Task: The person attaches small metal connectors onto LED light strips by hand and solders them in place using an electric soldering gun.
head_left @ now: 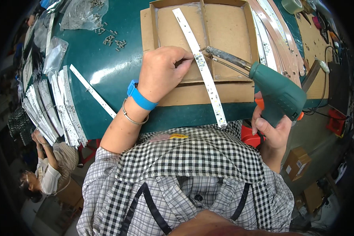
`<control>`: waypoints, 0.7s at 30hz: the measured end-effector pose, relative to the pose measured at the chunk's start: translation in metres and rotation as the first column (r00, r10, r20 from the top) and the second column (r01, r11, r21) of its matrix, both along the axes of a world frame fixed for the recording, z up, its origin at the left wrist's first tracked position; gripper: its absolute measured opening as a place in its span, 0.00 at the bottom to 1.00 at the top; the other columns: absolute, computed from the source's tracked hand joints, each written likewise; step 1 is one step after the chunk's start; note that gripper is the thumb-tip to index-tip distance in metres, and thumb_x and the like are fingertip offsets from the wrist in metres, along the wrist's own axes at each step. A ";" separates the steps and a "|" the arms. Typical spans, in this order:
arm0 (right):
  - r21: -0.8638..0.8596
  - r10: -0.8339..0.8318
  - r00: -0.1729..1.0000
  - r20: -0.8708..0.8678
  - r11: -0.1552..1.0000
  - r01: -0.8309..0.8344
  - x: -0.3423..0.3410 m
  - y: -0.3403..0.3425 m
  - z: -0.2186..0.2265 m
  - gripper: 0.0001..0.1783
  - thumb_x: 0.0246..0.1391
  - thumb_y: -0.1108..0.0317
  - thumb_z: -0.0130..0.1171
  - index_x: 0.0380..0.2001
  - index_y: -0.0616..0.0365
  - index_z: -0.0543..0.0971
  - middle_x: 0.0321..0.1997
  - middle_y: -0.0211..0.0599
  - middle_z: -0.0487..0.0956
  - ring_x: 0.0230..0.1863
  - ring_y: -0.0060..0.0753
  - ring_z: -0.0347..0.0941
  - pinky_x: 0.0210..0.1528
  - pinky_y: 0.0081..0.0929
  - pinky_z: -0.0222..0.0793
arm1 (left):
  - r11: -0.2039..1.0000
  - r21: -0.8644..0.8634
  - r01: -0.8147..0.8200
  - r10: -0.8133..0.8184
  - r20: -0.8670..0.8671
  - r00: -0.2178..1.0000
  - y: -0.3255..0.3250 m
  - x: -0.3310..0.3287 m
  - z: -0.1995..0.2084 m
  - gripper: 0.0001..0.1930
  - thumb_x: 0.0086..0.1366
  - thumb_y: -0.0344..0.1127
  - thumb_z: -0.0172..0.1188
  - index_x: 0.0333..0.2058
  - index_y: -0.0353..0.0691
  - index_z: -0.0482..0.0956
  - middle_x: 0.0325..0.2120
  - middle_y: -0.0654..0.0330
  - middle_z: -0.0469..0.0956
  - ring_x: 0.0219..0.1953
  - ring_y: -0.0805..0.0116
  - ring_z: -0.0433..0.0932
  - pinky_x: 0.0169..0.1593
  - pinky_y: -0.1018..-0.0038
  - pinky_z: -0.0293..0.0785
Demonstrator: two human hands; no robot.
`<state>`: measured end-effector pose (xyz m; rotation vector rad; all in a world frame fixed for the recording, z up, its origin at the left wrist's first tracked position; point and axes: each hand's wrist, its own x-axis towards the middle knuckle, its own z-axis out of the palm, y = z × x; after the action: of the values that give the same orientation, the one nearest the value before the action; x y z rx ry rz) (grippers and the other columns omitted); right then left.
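Observation:
A long white LED strip board [206,74] lies slantwise across the cardboard tray, its near end reaching past the table edge. My left hand [163,69] is closed in a pinch, fingertips right at the strip's left edge near its middle. What is between those fingertips, if anything, is too small to make out. In my right hand [272,131] is a green soldering gun [279,90] with an orange trigger, gripped by its handle. The gun's metal tip points left and meets or hovers over the strip beside my left fingertips; contact cannot be told.
The cardboard tray [247,88] has a central divider. More white strips [69,114] are stacked at left, one lying apart [92,90]. Small metal parts [114,41] lie near plastic bags [80,15]. Further strips [277,43] fill the right. A person [53,165] works at far left.

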<state>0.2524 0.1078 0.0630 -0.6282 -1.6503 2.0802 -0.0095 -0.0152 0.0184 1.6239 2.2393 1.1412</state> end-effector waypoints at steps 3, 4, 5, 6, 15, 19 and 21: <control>0.002 0.032 0.998 0.060 0.999 -0.032 -0.001 -0.003 0.000 0.30 0.46 0.81 0.60 0.53 0.74 0.63 0.49 0.54 0.71 0.24 0.27 0.72 0.20 0.20 0.70 | 1.000 0.005 0.006 -0.006 -0.010 1.000 0.000 -0.002 -0.003 0.05 0.50 0.24 0.65 0.28 0.38 0.84 0.24 0.57 0.82 0.23 0.69 0.81 0.27 0.79 0.75; -0.009 -0.017 0.995 0.095 1.000 0.018 -0.005 -0.007 0.001 0.29 0.45 0.77 0.61 0.51 0.74 0.63 0.45 0.50 0.70 0.22 0.26 0.70 0.19 0.20 0.68 | 1.000 0.005 0.006 -0.006 -0.009 1.000 0.000 -0.001 -0.003 0.05 0.50 0.24 0.65 0.28 0.38 0.84 0.24 0.57 0.82 0.23 0.69 0.81 0.27 0.79 0.75; -0.018 -0.066 0.989 0.130 0.997 0.069 -0.007 -0.010 0.002 0.29 0.45 0.73 0.63 0.49 0.74 0.64 0.41 0.45 0.69 0.20 0.26 0.69 0.17 0.20 0.67 | 1.000 -0.003 -0.005 0.005 0.005 1.000 0.000 -0.001 -0.003 0.05 0.50 0.25 0.65 0.28 0.38 0.84 0.24 0.57 0.82 0.23 0.68 0.81 0.27 0.79 0.75; -0.018 -0.064 0.989 0.131 0.998 0.067 -0.008 -0.010 0.002 0.29 0.45 0.73 0.63 0.49 0.74 0.64 0.41 0.45 0.69 0.20 0.26 0.69 0.17 0.20 0.67 | 1.000 -0.011 -0.018 0.018 0.019 1.000 0.000 0.000 -0.003 0.05 0.50 0.25 0.65 0.28 0.38 0.84 0.24 0.57 0.82 0.23 0.68 0.81 0.26 0.78 0.75; -0.066 0.050 0.975 0.218 0.997 -0.036 -0.009 0.000 0.002 0.29 0.45 0.73 0.64 0.49 0.72 0.63 0.32 0.44 0.71 0.18 0.27 0.69 0.17 0.21 0.68 | 1.000 -0.004 -0.014 0.013 -0.017 1.000 0.002 -0.001 -0.002 0.04 0.50 0.26 0.64 0.27 0.38 0.83 0.23 0.57 0.81 0.21 0.67 0.80 0.25 0.77 0.74; -0.034 -0.019 0.977 0.212 0.999 0.027 -0.013 -0.003 0.005 0.27 0.45 0.73 0.64 0.47 0.71 0.65 0.28 0.43 0.71 0.18 0.27 0.69 0.17 0.20 0.67 | 1.000 -0.024 -0.016 0.015 -0.021 1.000 0.003 -0.001 -0.001 0.04 0.50 0.27 0.64 0.27 0.38 0.83 0.23 0.57 0.81 0.21 0.66 0.79 0.25 0.77 0.74; -0.042 -0.002 0.976 0.219 0.999 0.011 -0.009 -0.002 0.003 0.27 0.45 0.74 0.64 0.47 0.71 0.65 0.28 0.42 0.71 0.18 0.27 0.69 0.17 0.20 0.67 | 0.999 -0.033 -0.018 0.018 -0.023 1.000 0.003 -0.001 0.000 0.04 0.50 0.27 0.65 0.27 0.39 0.83 0.23 0.57 0.81 0.21 0.66 0.79 0.25 0.77 0.74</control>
<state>0.2431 0.1059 0.0661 -0.9053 -1.7204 2.1094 -0.0100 -0.0122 0.0180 1.6159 2.2790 1.0894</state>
